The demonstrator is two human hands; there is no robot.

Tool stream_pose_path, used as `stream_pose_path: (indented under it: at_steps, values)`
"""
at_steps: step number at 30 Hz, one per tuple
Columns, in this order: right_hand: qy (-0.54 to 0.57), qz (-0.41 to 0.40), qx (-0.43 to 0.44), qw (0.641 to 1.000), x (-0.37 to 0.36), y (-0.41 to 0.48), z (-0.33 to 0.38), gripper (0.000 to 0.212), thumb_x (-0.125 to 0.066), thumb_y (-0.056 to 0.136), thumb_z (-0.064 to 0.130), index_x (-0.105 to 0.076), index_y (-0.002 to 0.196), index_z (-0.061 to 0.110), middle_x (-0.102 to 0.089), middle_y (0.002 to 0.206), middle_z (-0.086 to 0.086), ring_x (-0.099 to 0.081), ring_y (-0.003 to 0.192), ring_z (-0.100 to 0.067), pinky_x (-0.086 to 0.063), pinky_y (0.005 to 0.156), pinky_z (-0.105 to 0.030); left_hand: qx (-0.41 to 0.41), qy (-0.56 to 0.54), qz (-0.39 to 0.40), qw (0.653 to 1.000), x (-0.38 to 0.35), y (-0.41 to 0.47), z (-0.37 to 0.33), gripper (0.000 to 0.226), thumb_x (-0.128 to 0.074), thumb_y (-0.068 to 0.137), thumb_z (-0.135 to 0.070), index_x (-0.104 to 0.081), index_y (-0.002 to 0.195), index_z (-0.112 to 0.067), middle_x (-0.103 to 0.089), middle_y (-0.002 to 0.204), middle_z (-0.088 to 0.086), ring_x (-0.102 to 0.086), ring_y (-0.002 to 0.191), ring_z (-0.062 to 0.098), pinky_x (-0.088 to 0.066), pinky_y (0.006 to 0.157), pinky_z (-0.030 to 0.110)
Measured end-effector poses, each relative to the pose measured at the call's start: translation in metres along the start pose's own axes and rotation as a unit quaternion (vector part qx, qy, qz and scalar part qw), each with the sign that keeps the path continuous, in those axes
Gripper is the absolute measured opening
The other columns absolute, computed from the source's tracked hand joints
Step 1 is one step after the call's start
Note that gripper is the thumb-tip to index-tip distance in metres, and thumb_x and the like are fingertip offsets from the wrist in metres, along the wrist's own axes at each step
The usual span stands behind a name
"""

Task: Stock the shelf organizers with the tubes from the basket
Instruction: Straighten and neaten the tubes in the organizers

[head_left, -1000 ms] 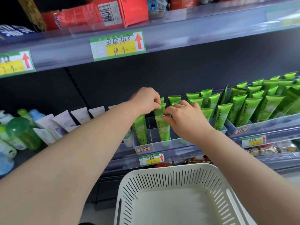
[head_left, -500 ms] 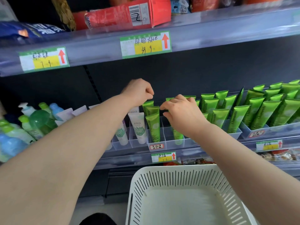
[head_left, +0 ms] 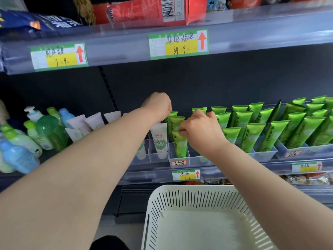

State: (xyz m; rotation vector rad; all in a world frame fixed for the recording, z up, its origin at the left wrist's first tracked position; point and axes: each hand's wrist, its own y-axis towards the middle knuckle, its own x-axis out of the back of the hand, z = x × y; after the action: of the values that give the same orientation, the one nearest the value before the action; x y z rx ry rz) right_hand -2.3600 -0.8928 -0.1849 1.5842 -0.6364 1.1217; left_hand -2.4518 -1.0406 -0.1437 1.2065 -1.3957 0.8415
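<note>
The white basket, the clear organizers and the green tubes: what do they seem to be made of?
White basket: looks like rigid moulded plastic, matte, with slotted walls. Clear organizers: probably hard transparent plastic; tubes show through the walls. Green tubes: seemingly soft plastic with glossy, slightly metallic sheen and flat crimped ends.

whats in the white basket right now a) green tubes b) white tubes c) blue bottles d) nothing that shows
d: the basket shows only a bare white floor where it is in view, while the left hand and right hand are up at the green tubes.
</note>
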Motion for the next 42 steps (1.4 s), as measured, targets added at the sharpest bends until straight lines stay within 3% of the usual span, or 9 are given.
stream_pose_path:
  at_steps: [7,13,16,19,21,25,30,34,42]
  values:
    - [0.021,0.041,0.011,0.999,0.009,-0.007,-0.007,0.021,-0.050,0.095,0.030,-0.069,0.103,0.026,-0.068,0.091,0.004,-0.045,0.104,-0.024,-0.031,0.079,-0.038,-0.007,-0.010,-0.045,0.999,-0.005,0.005,-0.011,0.021,-0.059,0.085,-0.009,-0.076,0.090,-0.021,-0.071,0.100,0.003,-0.065,0.096,0.027,-0.051,0.076,0.031]
    - [0.023,0.069,-0.001,0.997,0.009,-0.011,-0.009,0.029,-0.046,0.096,0.039,-0.063,0.115,0.026,-0.066,0.101,0.003,-0.043,0.111,-0.023,-0.032,0.085,-0.039,-0.014,-0.026,-0.023,0.999,-0.007,0.004,-0.018,0.017,-0.062,0.085,-0.012,-0.075,0.083,-0.023,-0.070,0.092,-0.002,-0.062,0.088,0.023,-0.053,0.076,0.032]
    - [0.032,0.070,-0.005,0.997,0.009,-0.011,-0.007,0.030,-0.048,0.095,0.040,-0.061,0.118,0.028,-0.066,0.105,0.004,-0.043,0.113,-0.022,-0.032,0.086,-0.040,-0.031,-0.029,-0.032,0.999,-0.005,0.002,-0.018,0.013,-0.063,0.085,-0.012,-0.074,0.078,-0.015,-0.068,0.088,0.003,-0.061,0.085,0.025,-0.055,0.077,0.035]
    - [0.040,0.064,-0.007,0.997,0.012,-0.010,-0.005,0.029,-0.049,0.094,0.039,-0.061,0.118,0.028,-0.066,0.109,0.004,-0.043,0.115,-0.021,-0.032,0.088,-0.040,-0.050,-0.069,-0.047,0.995,0.005,-0.002,-0.016,0.011,-0.065,0.085,-0.017,-0.075,0.082,-0.019,-0.070,0.088,-0.008,-0.064,0.087,0.016,-0.055,0.080,0.035]
    - [0.044,0.057,-0.011,0.997,0.014,-0.010,-0.004,0.028,-0.051,0.093,0.038,-0.062,0.117,0.028,-0.066,0.110,0.004,-0.044,0.116,-0.021,-0.032,0.087,-0.040,-0.076,-0.089,-0.006,0.993,0.014,-0.007,-0.015,0.003,-0.073,0.082,-0.025,-0.075,0.082,-0.024,-0.067,0.082,-0.014,-0.063,0.084,0.010,-0.054,0.078,0.031]
    - [0.037,0.049,-0.012,0.998,0.016,-0.011,-0.001,0.028,-0.051,0.092,0.038,-0.062,0.116,0.027,-0.066,0.108,0.004,-0.044,0.115,-0.021,-0.033,0.087,-0.040,-0.102,-0.021,0.072,0.992,0.017,-0.014,-0.013,0.010,-0.078,0.078,-0.024,-0.076,0.088,-0.024,-0.063,0.079,-0.017,-0.063,0.086,0.009,-0.052,0.078,0.029]
    - [0.032,0.023,-0.004,0.999,0.021,-0.019,-0.006,0.029,-0.054,0.092,0.039,-0.064,0.116,0.026,-0.066,0.109,0.004,-0.046,0.114,-0.022,-0.035,0.087,-0.040,-0.083,-0.005,0.029,0.996,0.009,-0.016,-0.015,0.004,-0.072,0.083,-0.022,-0.075,0.084,-0.025,-0.063,0.081,-0.015,-0.061,0.088,0.012,-0.048,0.073,0.028]
    - [0.025,-0.035,-0.002,0.999,0.021,-0.029,-0.014,0.016,-0.066,0.085,0.031,-0.073,0.097,0.024,-0.070,0.094,0.003,-0.055,0.101,-0.025,-0.042,0.077,-0.041,-0.079,0.013,0.002,0.997,0.003,-0.017,-0.019,0.008,-0.068,0.085,-0.024,-0.075,0.089,-0.023,-0.062,0.083,-0.015,-0.059,0.089,0.013,-0.041,0.070,0.027]
    - [0.025,-0.038,-0.005,0.999,0.020,-0.036,-0.022,0.017,-0.061,0.089,0.030,-0.073,0.100,0.026,-0.068,0.098,0.006,-0.054,0.102,-0.023,-0.039,0.077,-0.039,-0.076,0.003,0.015,0.997,0.004,-0.018,-0.026,0.009,-0.072,0.084,-0.025,-0.076,0.092,-0.022,-0.062,0.085,-0.014,-0.060,0.090,0.014,-0.049,0.076,0.032]
